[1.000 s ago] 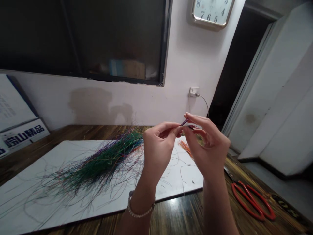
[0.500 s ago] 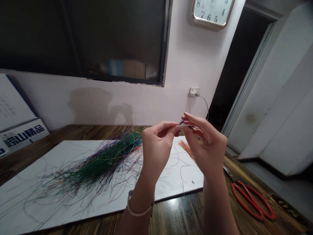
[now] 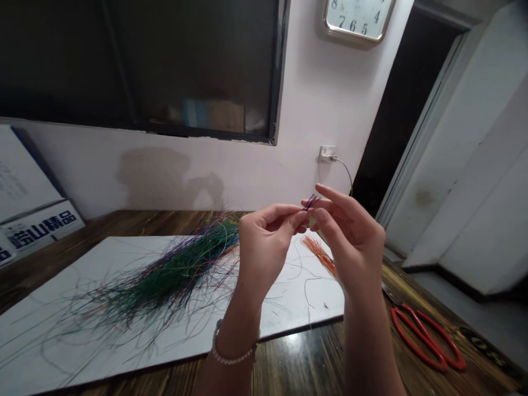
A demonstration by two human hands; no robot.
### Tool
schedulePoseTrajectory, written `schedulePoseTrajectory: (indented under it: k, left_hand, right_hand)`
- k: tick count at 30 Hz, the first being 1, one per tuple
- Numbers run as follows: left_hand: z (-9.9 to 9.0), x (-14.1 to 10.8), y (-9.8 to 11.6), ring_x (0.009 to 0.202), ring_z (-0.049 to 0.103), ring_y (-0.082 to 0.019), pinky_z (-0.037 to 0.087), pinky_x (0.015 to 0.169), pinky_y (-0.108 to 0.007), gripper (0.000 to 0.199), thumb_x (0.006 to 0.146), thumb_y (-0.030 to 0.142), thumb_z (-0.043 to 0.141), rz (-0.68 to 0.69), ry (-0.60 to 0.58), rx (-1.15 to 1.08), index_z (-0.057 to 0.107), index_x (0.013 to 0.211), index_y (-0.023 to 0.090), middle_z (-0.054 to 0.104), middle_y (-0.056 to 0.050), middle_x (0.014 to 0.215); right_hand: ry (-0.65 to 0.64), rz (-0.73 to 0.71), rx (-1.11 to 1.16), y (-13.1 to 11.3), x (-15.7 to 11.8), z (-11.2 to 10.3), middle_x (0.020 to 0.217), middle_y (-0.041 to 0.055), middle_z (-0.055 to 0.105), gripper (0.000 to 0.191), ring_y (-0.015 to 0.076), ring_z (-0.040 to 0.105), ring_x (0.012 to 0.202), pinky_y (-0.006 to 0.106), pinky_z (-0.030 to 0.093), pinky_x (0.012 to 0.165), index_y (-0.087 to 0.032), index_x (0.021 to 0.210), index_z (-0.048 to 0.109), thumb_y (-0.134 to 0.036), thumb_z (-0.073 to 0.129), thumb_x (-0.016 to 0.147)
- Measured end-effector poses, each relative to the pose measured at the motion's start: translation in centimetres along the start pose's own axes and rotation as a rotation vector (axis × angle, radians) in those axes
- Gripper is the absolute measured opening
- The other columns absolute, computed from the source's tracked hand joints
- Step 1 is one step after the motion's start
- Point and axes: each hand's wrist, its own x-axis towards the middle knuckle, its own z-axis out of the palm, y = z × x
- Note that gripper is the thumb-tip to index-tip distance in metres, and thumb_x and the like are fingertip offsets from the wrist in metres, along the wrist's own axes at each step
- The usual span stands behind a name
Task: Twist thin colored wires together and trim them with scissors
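Observation:
Between finger and thumb, my left hand (image 3: 270, 239) pinches a small bunch of purple wires (image 3: 312, 202), whose short ends fan out up and to the right. My right hand (image 3: 350, 236) is beside those ends, thumb and index finger apart, with some fingers close behind the wires; whether they touch is unclear. Below the hands is a white board (image 3: 231, 330). On its left side lies a long loose heap of thin wires (image 3: 177, 269), mostly green, with purple, blue and orange ones. An orange bundle of wires (image 3: 317, 254) lies partly behind my right wrist.
Red-handled scissors (image 3: 429, 338) lie on the dark wooden table (image 3: 297, 363) to the right of my right forearm. Loose wire scraps are scattered over the board. A white box (image 3: 37, 225) stands at the left. A plug and cable (image 3: 332, 158) hang from the wall socket behind.
My right thumb and index finger have parted from the purple wires, and the index finger has lifted. The wire ends now show spread apart. My left hand keeps its pinch in nearly the same place.

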Motion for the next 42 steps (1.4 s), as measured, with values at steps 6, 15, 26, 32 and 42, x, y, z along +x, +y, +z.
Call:
schedulePoseTrajectory:
  k: [6,15,26,32,42]
  left_hand:
    - [0.1,0.0,0.2,0.059,0.065,-0.008,0.055,0.057,-0.015,0.002,0.072,0.016,0.073,-0.096,-0.115,-0.100,0.073,0.072,0.019,0.070,0.001,0.065]
    - [0.5,0.0,0.2,0.055,0.063,-0.011,0.057,0.058,-0.024,0.006,0.067,0.022,0.077,-0.147,-0.062,-0.089,0.073,0.071,0.017,0.070,-0.002,0.065]
    - [0.9,-0.2,0.0,0.057,0.064,-0.011,0.056,0.057,-0.021,0.004,0.069,0.018,0.075,-0.106,-0.062,-0.082,0.074,0.073,0.019,0.070,-0.001,0.065]
    - [0.6,-0.1,-0.1,0.060,0.066,-0.012,0.057,0.060,-0.022,0.005,0.072,0.019,0.072,-0.088,-0.060,-0.031,0.074,0.077,0.017,0.072,-0.003,0.071]
    - [0.3,0.0,0.3,0.058,0.066,-0.013,0.057,0.060,-0.024,0.006,0.072,0.021,0.073,-0.095,-0.058,0.045,0.073,0.075,0.017,0.071,-0.003,0.066]
  right_hand:
    - [0.064,0.035,0.128,0.8,0.2,0.0,0.087,0.0026,0.072,0.009,0.0160,0.069,0.079,0.027,0.059,0.065,-0.020,0.086,0.071,-0.019,0.064,0.080]
    - [0.095,0.037,0.121,1.0,0.3,0.0,0.082,0.0025,0.073,0.007,0.0167,0.069,0.074,0.030,0.059,0.063,-0.020,0.081,0.071,-0.021,0.064,0.079]
    - [0.156,0.002,0.077,0.8,0.2,0.1,0.081,0.0027,0.073,0.007,0.0170,0.070,0.077,0.028,0.059,0.063,-0.019,0.079,0.070,-0.020,0.063,0.080]
    - [0.128,-0.018,-0.013,0.8,0.2,0.2,0.086,0.0030,0.073,0.016,0.0173,0.070,0.077,0.030,0.060,0.065,-0.021,0.095,0.069,-0.019,0.062,0.081]
    - [0.112,-0.024,0.002,1.3,0.5,-0.4,0.079,0.0014,0.074,0.012,0.0164,0.071,0.072,0.028,0.061,0.061,-0.022,0.089,0.071,-0.020,0.067,0.078]
